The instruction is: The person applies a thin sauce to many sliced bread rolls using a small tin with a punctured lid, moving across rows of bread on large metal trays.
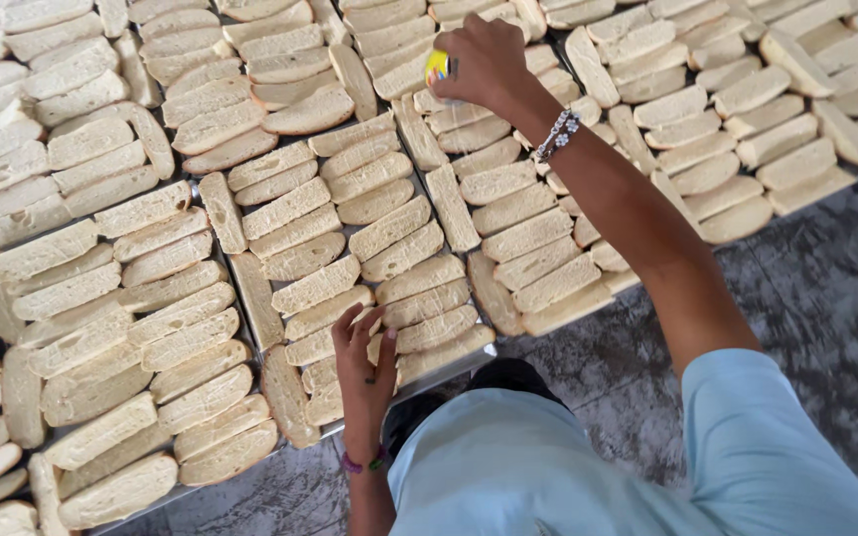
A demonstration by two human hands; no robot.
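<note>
Grey mottled stone floor [826, 288] under metal trays [449, 365] packed with pale sliced bread halves [290, 206]. Right hand [484, 62] grasps a small yellow container [437, 67] over the far rows; left hand [364, 362] lies flat, fingers loose, on near slices. Advisable: steady the tray and work row by row. Container mostly hidden; contents indeterminate.

A: What surface lies at the lower right?
B: A grey, mottled stone-like floor [826, 288], worn and patchy.
A: And the light?
B: Soft, even daylight; no hard shadows. No walls or windows appear in view.
</note>
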